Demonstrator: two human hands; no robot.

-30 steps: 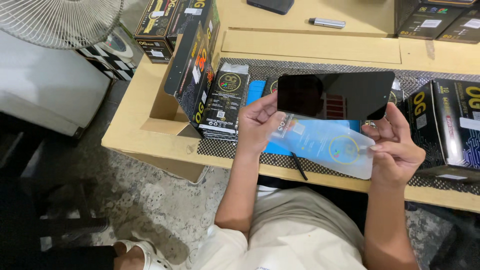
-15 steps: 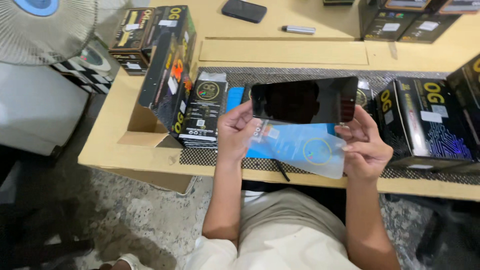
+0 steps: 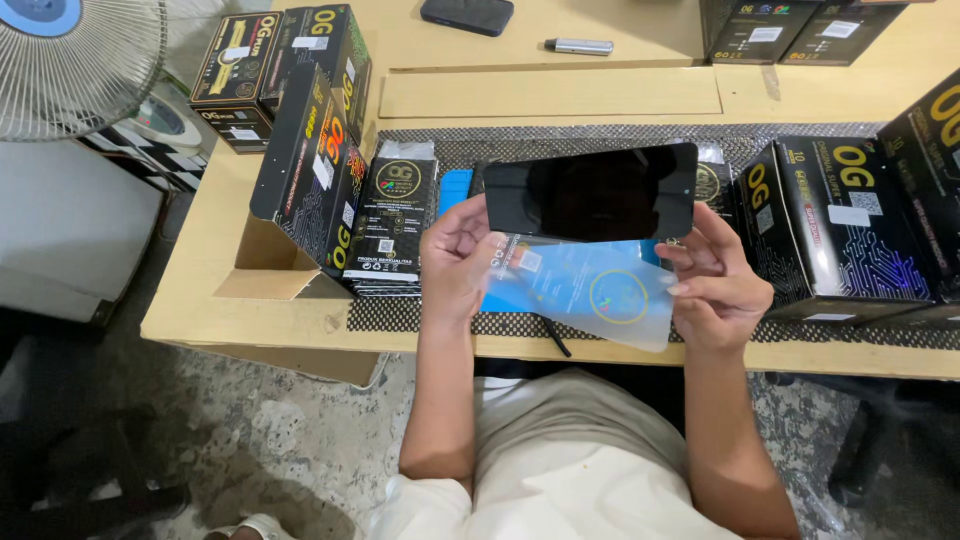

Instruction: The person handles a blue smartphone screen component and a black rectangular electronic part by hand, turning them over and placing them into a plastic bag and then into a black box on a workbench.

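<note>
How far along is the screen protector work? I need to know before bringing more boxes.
Done, it seems: a clear protector sheet is out of its packet. In hand: the left hand and right hand hold a dark phone and that sheet, which hangs below the phone, not laid on it. Left: stacked flat packets and black boxes wait on the table.

Left hand (image 3: 455, 262) and right hand (image 3: 715, 285) hold a dark phone (image 3: 592, 191) above a clear film sheet (image 3: 590, 295)

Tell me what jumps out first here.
A dark phone held flat above the bench centre, left hand at one end, right hand at the other. Under it hangs a clear film sheet with blue print. Black boxes flank both sides on the mesh mat.
</note>
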